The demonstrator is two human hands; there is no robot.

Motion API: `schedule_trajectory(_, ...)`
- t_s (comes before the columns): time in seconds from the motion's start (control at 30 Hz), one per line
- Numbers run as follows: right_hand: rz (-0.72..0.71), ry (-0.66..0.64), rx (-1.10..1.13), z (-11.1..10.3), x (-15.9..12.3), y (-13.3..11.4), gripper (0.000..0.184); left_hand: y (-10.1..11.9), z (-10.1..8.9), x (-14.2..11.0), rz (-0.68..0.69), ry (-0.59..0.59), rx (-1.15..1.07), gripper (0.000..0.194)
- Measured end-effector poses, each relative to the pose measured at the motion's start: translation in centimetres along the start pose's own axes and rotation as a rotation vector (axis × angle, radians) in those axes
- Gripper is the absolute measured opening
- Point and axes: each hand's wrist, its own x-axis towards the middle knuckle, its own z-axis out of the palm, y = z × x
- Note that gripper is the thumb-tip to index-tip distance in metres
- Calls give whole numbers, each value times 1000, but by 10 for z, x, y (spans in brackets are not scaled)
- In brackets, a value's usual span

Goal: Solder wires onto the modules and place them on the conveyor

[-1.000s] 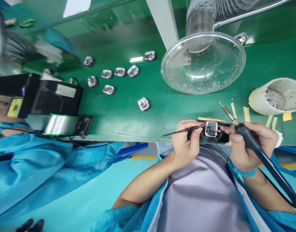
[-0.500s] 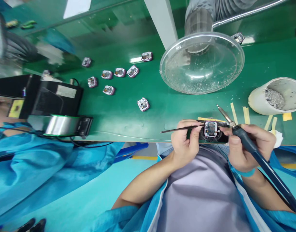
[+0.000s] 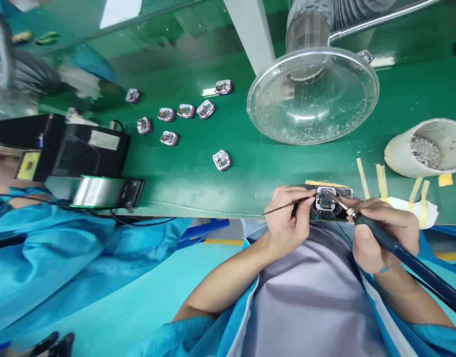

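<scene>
My right hand is shut around the dark handle of a soldering iron. Its metal tip reaches over a small circuit board in a white and purple frame. That frame sits in a black holder at the bench edge. My left hand pinches a thin dark rod, whose end lies at the board's left side. I cannot tell its exact kind. Whether the iron tip touches the board is hidden at this size.
Several framed modules lie on the green bench. A clear fume hood hangs above it. A white cup of metal dross, yellow tape strips, a solder spool and a black unit stand around. A blue sleeve shows lower left.
The soldering iron has swung down and left, its tip moving from above the holder to over the board. My right hand shifted slightly left, uncovering more white cloth beside it.
</scene>
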Motion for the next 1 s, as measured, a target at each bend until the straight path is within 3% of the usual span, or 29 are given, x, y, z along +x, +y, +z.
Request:
schedule_trajectory(0.57,4,-4,-113,2,-1,1,18,-2,4,-1,21,35,5,10)
schedule_trajectory(0.8,-21,-7,-10,2,4,-1,19,-1,4,1,40,44,11,12)
schedule_trajectory(1.0,62,-22,-18,-4,-5,3,24,-2,4,-2,40,48,-5,13)
